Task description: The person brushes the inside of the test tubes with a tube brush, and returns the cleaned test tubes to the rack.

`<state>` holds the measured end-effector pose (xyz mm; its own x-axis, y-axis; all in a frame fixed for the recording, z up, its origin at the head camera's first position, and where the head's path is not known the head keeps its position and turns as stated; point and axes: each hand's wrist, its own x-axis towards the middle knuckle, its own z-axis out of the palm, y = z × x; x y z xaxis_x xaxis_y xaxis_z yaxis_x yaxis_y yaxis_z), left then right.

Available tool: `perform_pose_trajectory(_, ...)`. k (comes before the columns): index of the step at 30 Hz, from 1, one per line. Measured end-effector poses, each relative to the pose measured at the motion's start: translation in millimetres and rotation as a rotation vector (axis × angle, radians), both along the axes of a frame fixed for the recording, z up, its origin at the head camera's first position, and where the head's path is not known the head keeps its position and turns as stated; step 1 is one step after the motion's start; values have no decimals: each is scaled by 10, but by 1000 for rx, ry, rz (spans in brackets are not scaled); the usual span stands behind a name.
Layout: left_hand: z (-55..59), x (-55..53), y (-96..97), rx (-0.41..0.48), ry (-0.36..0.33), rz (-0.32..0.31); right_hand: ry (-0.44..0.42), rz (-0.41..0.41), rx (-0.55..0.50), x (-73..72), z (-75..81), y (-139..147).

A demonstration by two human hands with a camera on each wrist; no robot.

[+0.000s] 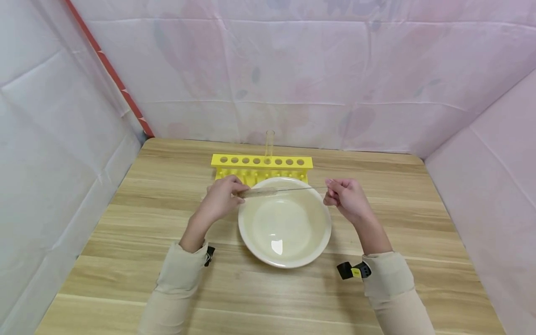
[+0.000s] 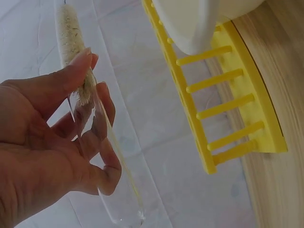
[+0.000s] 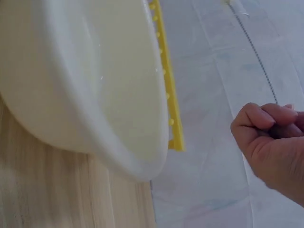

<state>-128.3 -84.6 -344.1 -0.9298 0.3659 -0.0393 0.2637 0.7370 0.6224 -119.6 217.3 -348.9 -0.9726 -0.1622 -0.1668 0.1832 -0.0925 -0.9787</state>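
My left hand [image 1: 222, 197] grips a clear glass test tube [image 2: 118, 199] between thumb and fingers, above the left rim of a cream basin [image 1: 284, 263]. The tube's rounded end points away from the right hand. Pale bristles of a test tube brush [image 2: 70, 35] appear to lie inside the tube's mouth half, their tip near the left thumb. My right hand [image 1: 348, 200], fingers curled, pinches the brush's thin twisted wire handle [image 3: 259, 59] beyond the basin's right rim. The wire runs nearly level across the basin; its far end is hidden in the fingers.
Behind the basin stands a yellow test tube rack [image 1: 261, 160] with one row of holes and a row of pegs. One upright test tube [image 1: 270, 142] is in it. Light cloth walls [image 1: 293, 70] enclose the wooden table [image 1: 125, 260] at the back and sides.
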Motion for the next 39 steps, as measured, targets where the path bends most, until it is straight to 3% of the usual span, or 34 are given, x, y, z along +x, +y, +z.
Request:
perform_pose_trajectory(4,0,16,-2,2,3,9,-157,14,-144,-14,38,24)
perform_pose_trajectory(8,7,22,-24,34,-23,-30,-173,6,-142,-15,51,57)
perform_pose_trajectory(11,10,11,-65,89,-51,-74,-76,-3,-66,3,48,93)
perform_pose_trajectory(17,18,-32,-142,145,-49,-138,212,-12,103,24,-17,170)
perform_pose_trajectory(20,29,-35,-140,132,-55,-122,256,-29,165,33,-34,199)
perform_pose_trajectory(22,36,-28,-126,114,-63,-91,215,-33,149,40,-26,213)
perform_pose_trajectory(26,36,-13,-99,58,-53,-47,53,-20,13,36,5,244)
perform_pose_trajectory(31,19,-2,-100,18,-52,-43,-115,-9,-123,19,11,283)
perform_pose_trajectory(35,-7,-4,-114,2,-62,-37,-170,-27,-150,17,-15,330)
perform_pose_trajectory(39,-33,0,-148,-12,-71,-12,-165,-20,-130,40,-51,402)
